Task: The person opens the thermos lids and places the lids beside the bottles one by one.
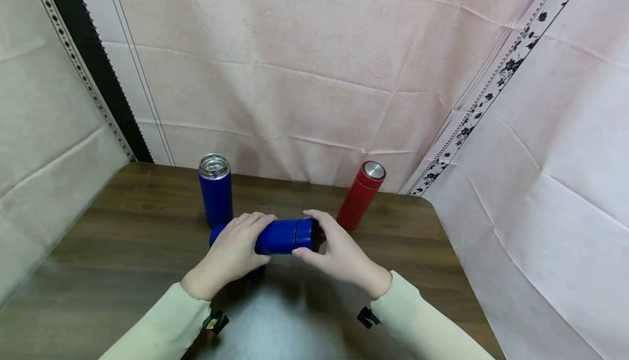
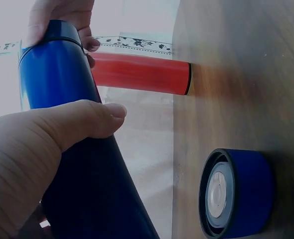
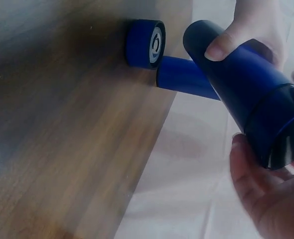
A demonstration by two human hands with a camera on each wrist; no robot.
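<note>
Pale sleeves [image 1: 162, 319] lead to your hands. Your left hand [image 1: 233, 248] wraps the blue flask [image 1: 277, 237], held sideways above the table [image 1: 123, 240]; your right hand [image 1: 339, 251] pinches its lid [image 1: 303, 234] between thumb and fingers. Near them stand an upturned loose cap [image 2: 244, 191], an uncapped blue bottle [image 1: 216, 199] and a red bottle [image 1: 360, 200].

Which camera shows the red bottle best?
The head view: it shows the red bottle from silver-topped cap to base. The left wrist view shows only its lower part, sideways in the picture, the rest hidden behind the held blue bottle. The right wrist view doesn't show it.
</note>
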